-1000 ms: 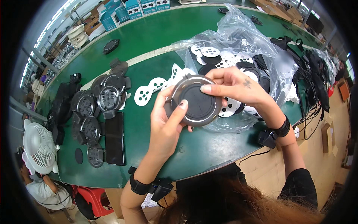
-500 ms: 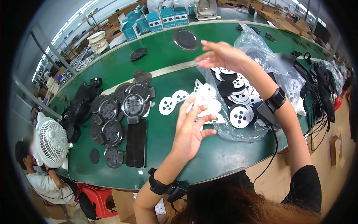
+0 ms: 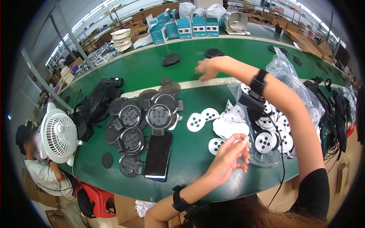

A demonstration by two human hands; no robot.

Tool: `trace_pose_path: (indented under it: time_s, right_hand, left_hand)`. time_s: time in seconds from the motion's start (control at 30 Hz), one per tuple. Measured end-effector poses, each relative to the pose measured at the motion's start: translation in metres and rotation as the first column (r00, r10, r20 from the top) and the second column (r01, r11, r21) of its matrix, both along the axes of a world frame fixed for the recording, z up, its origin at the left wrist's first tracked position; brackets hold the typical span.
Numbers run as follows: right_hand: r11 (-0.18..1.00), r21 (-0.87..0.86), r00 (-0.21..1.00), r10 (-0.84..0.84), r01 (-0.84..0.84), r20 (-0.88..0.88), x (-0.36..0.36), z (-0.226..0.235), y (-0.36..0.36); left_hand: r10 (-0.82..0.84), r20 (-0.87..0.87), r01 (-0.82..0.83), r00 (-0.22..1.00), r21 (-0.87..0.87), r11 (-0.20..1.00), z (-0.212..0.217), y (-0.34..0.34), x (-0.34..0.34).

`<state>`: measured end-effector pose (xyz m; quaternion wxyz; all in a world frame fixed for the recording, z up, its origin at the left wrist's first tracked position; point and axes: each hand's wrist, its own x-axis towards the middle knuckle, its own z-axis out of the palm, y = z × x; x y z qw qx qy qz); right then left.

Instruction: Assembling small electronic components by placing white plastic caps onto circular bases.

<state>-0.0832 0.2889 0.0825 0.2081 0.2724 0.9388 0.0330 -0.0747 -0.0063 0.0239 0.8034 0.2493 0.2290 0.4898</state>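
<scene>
My left hand (image 3: 229,157) is closed, thumb and forefinger pinched at the near edge of a pile of white perforated paper pieces (image 3: 230,127); a small pale bit shows at the fingertips, too small to name. My right hand (image 3: 209,68) reaches over the green belt with loosely bent fingers and nothing visible in them. Beyond it rests a round black part (image 3: 214,52), with a similar black part (image 3: 171,59) farther left. Under my right forearm, white discs with black holes (image 3: 266,141) lie in a clear plastic bag (image 3: 294,81), mixed with black discs.
Several round black holders (image 3: 159,116) cluster on the left, beside a dark phone (image 3: 158,156) and a small black disc (image 3: 107,160). A white fan (image 3: 59,133) stands at the left edge, near a seated person (image 3: 42,174). Teal boxes (image 3: 198,27) line the back.
The round black part, blurred near my right hand before, now lies on the far belt. My right hand has dropped and its fingers have bent. My left hand has moved right and closed.
</scene>
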Motion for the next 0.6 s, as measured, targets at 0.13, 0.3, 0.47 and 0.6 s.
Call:
trace_pose_path:
  time_s: [0.13,0.3,0.47,0.6]
  right_hand:
    - [0.989,0.126,0.977,-0.055,0.082,-0.205,-0.054,-0.031,0.042]
    - [0.983,0.167,0.971,-0.040,0.081,-0.237,-0.089,-0.064,0.076]
    - [0.992,0.073,0.913,-0.067,0.105,-0.402,-0.095,-0.074,0.104]
    - [0.993,0.108,0.678,0.113,-0.050,-0.727,-0.068,-0.039,0.115]
  left_hand:
    - [0.005,0.003,-0.005,1.000,-0.069,0.998,0.002,0.003,-0.002]
    - [-0.021,0.059,0.031,0.998,-0.163,0.986,0.006,0.003,-0.006]
    - [-0.034,0.042,0.039,0.999,-0.139,0.990,0.011,0.000,-0.007]
    - [-0.010,0.061,0.018,0.998,-0.132,0.991,0.013,0.001,-0.009]
